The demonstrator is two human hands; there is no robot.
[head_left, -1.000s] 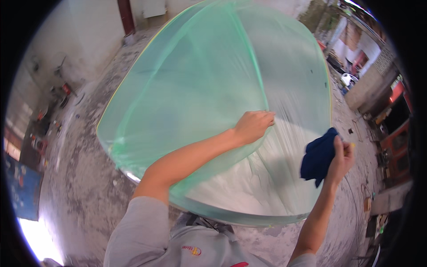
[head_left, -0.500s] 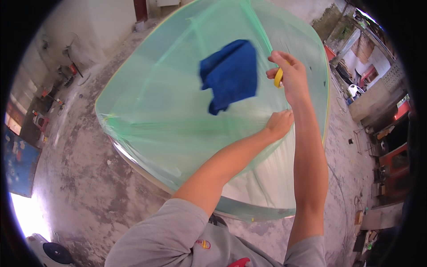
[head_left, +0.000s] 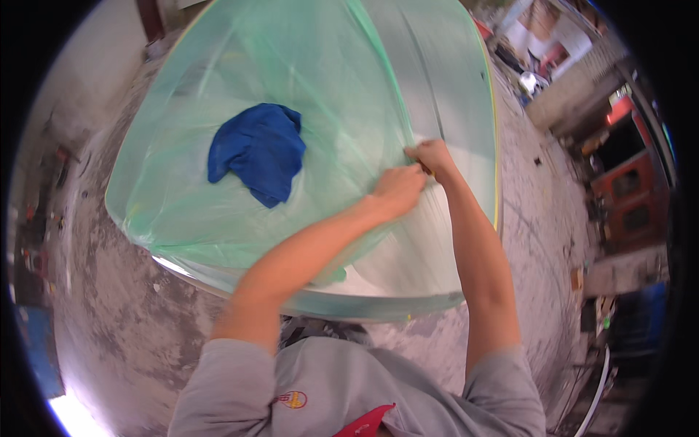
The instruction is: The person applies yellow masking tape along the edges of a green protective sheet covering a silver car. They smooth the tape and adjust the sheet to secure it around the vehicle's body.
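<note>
Thin green plastic film (head_left: 342, 109) is draped in folds over a large, pale, rounded surface that looks like part of a car. My left hand (head_left: 402, 188) is closed at the film's right-hand edge, its fingertips partly hidden. Right beside it, my right hand (head_left: 431, 156) is bent closed over the same edge. A bit of the yellow tape roll (head_left: 430, 173) shows under its fingers; the rest is covered. A crumpled blue cloth (head_left: 262, 149) lies on the film, to the left of both hands and touching neither.
Yellow tape (head_left: 495, 146) runs along the right rim of the covered body. Stained concrete floor (head_left: 102, 291) surrounds it. A reddish-brown cabinet (head_left: 630, 193) and clutter stand at the right. A white hose (head_left: 598, 393) curves at the lower right.
My right hand, raised with the tape roll before, has come down beside my left. The blue cloth is farther left and has changed shape. My view has shifted, so the covered body appears farther left.
</note>
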